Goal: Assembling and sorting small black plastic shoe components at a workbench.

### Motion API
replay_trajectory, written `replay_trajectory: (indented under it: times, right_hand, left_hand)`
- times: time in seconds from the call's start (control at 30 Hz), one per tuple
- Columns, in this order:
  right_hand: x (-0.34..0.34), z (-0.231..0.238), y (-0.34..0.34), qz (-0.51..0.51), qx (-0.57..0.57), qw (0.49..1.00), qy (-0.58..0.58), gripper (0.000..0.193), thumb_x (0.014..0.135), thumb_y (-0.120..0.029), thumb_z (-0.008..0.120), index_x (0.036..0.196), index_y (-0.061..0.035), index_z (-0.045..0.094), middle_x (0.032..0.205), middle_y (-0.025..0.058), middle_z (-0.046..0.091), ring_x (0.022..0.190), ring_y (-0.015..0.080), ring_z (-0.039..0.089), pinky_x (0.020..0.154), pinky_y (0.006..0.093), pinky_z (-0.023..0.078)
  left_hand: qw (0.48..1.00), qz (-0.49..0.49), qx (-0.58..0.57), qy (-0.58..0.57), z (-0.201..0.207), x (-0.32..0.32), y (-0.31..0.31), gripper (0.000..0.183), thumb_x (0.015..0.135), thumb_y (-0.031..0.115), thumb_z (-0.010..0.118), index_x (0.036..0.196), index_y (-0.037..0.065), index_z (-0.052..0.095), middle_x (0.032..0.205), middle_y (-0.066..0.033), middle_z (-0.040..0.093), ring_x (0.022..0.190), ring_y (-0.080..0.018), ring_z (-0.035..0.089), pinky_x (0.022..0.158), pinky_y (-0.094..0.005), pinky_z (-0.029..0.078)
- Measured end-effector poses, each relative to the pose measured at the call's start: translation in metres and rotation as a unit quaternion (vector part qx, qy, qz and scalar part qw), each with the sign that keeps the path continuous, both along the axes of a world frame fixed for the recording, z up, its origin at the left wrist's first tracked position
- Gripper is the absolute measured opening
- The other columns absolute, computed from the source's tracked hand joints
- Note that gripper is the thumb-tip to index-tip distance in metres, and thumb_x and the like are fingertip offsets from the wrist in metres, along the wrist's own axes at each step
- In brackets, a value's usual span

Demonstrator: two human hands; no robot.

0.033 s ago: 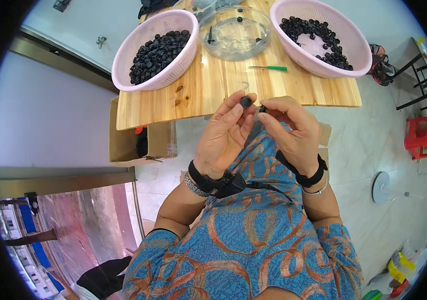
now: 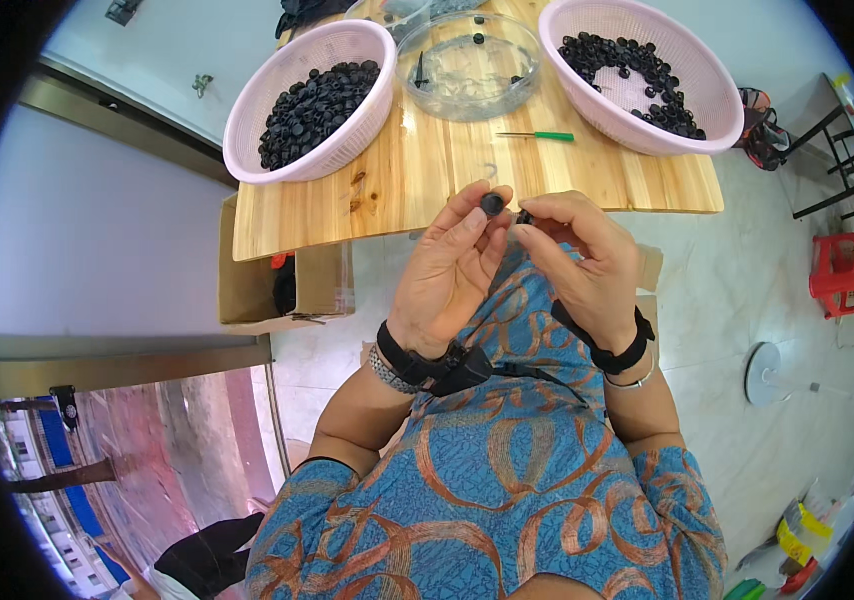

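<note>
Between the thumb and fingers of my left hand [image 2: 455,262] is a small round black cap [image 2: 492,204], its flat face turned up. My right hand [image 2: 587,255] pinches a smaller black piece [image 2: 524,216] just to the right of the cap; the fingers hide most of it, so its shape is unclear. The two hands are close together, in front of the near table edge. Beyond them on the left stands a pink basket [image 2: 239,135] heaped with black caps [image 2: 322,115]. A second pink basket [image 2: 722,100] on the right holds scattered black ring-like parts [image 2: 637,75].
On the wooden table [image 2: 437,185] lie a green-handled screwdriver [image 2: 552,136] and a clear round tray [image 2: 467,105] with a few black bits. Under the table's left side is a cardboard box [image 2: 247,300]. A red stool [image 2: 840,272] and a white fan [image 2: 762,375] stand at right.
My right hand has shifted very slightly left with the small black piece, toward the cap. My left hand looks unmoved.
</note>
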State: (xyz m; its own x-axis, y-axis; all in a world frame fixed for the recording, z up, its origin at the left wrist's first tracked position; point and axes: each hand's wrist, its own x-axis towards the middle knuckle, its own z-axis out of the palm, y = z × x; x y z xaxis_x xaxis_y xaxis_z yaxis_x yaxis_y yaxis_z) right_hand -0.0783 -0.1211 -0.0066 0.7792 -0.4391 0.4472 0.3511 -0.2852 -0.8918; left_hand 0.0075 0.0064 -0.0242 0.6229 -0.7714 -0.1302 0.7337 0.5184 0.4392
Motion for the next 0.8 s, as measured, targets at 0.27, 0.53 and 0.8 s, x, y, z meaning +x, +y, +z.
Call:
replay_trajectory:
  times: [0.27, 0.53, 0.8]
  right_hand:
    - [0.0028, 0.0052, 0.0018, -0.041, -0.073, 0.996, 0.007, 0.019, 0.076, -0.002, 0.064, 0.094, 0.0011, 0.061, 0.077, 0.0099, 0.059, 0.066, 0.0156, 0.06, 0.058, 0.0244, 0.048]
    - [0.0016, 0.0078, 0.0005, -0.064, -0.13, 0.989, 0.027, 0.02, 0.075, -0.006, 0.065, 0.094, -0.0007, 0.061, 0.077, 0.0102, 0.059, 0.064, 0.0189, 0.06, 0.055, 0.0261, 0.048]
    - [0.0014, 0.0051, -0.0011, -0.086, -0.136, 0.987, 0.017, 0.016, 0.074, -0.006, 0.065, 0.088, -0.0009, 0.059, 0.077, 0.01, 0.06, 0.062, 0.0212, 0.06, 0.054, 0.0281, 0.048]
  left_hand:
    - [0.997, 0.012, 0.02, -0.068, 0.0006, -0.0018, -0.0038, 0.027, 0.088, 0.002, 0.049, 0.115, 0.004, 0.05, 0.11, -0.0075, 0.056, 0.101, -0.014, 0.055, 0.088, -0.0253, 0.045]
    - [0.994, 0.018, 0.037, -0.102, 0.0035, -0.0044, -0.0069, 0.024, 0.088, 0.002, 0.049, 0.113, 0.002, 0.051, 0.111, -0.0083, 0.056, 0.101, -0.0139, 0.054, 0.09, -0.0264, 0.044]
    - [0.992, 0.02, 0.044, -0.119, 0.0038, -0.0054, -0.0092, 0.021, 0.088, 0.004, 0.05, 0.11, 0.003, 0.052, 0.111, -0.0085, 0.056, 0.102, -0.0147, 0.053, 0.092, -0.0282, 0.043]
